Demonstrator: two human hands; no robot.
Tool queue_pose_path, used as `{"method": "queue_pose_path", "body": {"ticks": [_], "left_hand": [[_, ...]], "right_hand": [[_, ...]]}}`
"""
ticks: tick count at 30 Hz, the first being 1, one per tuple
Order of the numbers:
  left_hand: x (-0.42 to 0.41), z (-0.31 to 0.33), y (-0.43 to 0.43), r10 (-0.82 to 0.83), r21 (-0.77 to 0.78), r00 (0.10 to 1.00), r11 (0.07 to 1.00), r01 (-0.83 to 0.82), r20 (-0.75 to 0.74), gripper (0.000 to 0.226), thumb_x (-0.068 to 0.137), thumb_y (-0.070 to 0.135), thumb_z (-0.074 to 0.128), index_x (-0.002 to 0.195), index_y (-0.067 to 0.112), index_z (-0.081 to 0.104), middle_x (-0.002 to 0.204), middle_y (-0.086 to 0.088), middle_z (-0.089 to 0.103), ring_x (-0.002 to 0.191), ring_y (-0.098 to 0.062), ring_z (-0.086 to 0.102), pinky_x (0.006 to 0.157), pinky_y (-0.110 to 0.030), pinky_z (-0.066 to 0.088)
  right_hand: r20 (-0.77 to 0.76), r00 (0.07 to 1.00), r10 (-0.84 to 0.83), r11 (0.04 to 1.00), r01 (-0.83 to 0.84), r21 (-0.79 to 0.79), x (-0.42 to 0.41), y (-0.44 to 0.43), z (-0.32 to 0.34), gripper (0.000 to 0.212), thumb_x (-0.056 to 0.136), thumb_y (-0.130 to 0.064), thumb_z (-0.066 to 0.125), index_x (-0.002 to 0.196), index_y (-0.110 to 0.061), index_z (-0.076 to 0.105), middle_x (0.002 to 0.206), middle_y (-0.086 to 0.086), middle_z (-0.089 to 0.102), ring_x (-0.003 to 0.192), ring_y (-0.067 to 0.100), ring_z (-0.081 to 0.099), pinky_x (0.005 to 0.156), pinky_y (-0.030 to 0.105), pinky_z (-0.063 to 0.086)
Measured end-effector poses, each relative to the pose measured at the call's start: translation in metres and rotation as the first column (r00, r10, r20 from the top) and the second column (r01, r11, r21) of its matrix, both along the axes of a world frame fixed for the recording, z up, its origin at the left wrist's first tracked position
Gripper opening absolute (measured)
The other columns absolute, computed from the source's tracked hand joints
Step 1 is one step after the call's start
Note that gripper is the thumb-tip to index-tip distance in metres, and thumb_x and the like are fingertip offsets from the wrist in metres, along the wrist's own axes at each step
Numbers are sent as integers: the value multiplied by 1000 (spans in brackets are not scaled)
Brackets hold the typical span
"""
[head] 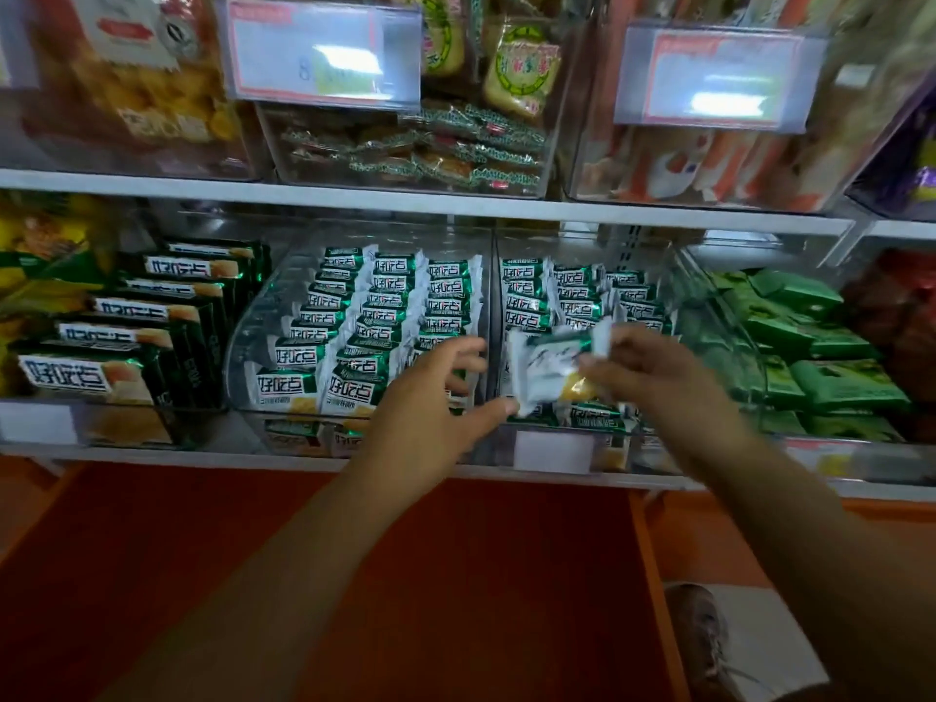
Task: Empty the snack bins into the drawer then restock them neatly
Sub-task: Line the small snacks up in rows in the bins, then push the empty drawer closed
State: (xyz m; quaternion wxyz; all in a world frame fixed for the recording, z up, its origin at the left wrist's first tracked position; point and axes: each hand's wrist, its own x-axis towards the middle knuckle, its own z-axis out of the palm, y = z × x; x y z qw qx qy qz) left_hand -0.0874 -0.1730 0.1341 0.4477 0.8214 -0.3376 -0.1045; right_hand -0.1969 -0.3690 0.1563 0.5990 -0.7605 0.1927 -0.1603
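I am looking down on the drawer, its orange floor filling six o'clock, and I am seeing no packets on the part that shows. At twelve o'clock from it, the left bin and right bin are sitting side by side on the shelf, both carrying upright rows of green-and-white packets.

So I am judging the emptying done and the restocking nearly done. The right bin's front seems to be the last spot taking stock.

The left hand is hovering at the left bin's three o'clock edge, fingers apart and loosely bent, gripping nothing. The right hand is pinching one packet between thumb and fingers — tilted above the right bin's front, not yet set down.
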Motion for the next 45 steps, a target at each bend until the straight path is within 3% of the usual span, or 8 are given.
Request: {"method": "queue_pose_path", "body": {"ticks": [3, 8, 12, 16, 20, 24, 34, 45], "left_hand": [[8, -10, -6, 6, 141, 981, 989, -34, 193, 68, 90, 46, 62, 150, 32, 31, 146, 11, 43, 127, -12, 44, 105, -35, 40], [11, -30, -18, -39, 230, 981, 973, -7, 192, 68, 95, 44, 56, 154, 27, 26, 151, 2, 41, 131, -18, 43, 107, -36, 38], [13, -37, -22, -21, 194, 978, 981, -20, 207, 64, 97, 40, 55, 153, 28, 27, 149, 2, 43, 128, -17, 48, 104, -33, 38], [14, -39, -22, -22, 163, 977, 987, -13, 212, 63, 97, 40, 55, 153, 29, 27, 150, 4, 42, 127, -15, 48, 104, -32, 38], [14, -40, -21, -16, 147, 979, 989, -15, 204, 63, 96, 39, 56, 152, 30, 28, 145, 3, 46, 122, -13, 50, 99, -28, 39], [14, -40, -21, -19, 140, 978, 990, -11, 209, 64, 96, 39, 57, 152, 29, 28, 146, 3, 46, 122, -13, 50, 99, -28, 39], [15, -41, -22, -24, 144, 975, 990, -8, 220, 64, 96, 38, 57, 153, 28, 30, 146, 2, 46, 125, -15, 50, 103, -34, 42], [12, -33, -16, -62, 176, 977, 984, 25, 206, 65, 97, 35, 56, 154, 26, 26, 148, 0, 44, 127, -15, 47, 104, -30, 37]], "right_hand": [[44, 981, -191, 970, 195, -144, -7, -34, 4, 26, 91, -21, 65, 111, -26, 49, 74, -11, 72, 57, 13, 64, 53, 25, 48], [-146, 977, -153, 894, 73, -443, 8, -64, -27, 23, 92, -18, 64, 107, -33, 59, 75, 6, 60, 47, 12, 48, 41, 22, 38], [-164, 978, -132, 866, 33, -499, 27, -73, -55, 27, 89, -17, 67, 93, -42, 59, 103, 7, 56, 76, 27, 64, 64, 33, 53], [-189, 964, -186, 790, 32, -612, 38, -78, -67, 19, 91, -18, 65, 109, -23, 63, 103, 12, 52, 76, 26, 60, 56, 19, 38], [-124, 970, -208, 657, 45, -752, 33, -68, -65, 31, 84, -19, 71, 115, -16, 65, 105, 10, 46, 79, 22, 49, 75, 31, 48], [-105, 972, -208, 626, 50, -778, 28, -62, -62, 45, 80, -24, 77, 123, -19, 63, 128, 15, 40, 88, 24, 52, 79, 35, 50], [-98, 976, -193, 613, 42, -789, 31, -57, -65, 39, 79, -23, 79, 116, -18, 68, 127, 15, 40, 72, 16, 50, 82, 33, 53], [-168, 966, -198, 635, -4, -773, 32, -57, -68, 43, 83, -29, 74, 124, -19, 64, 135, 14, 37, 91, 29, 59, 89, 46, 53]]}}
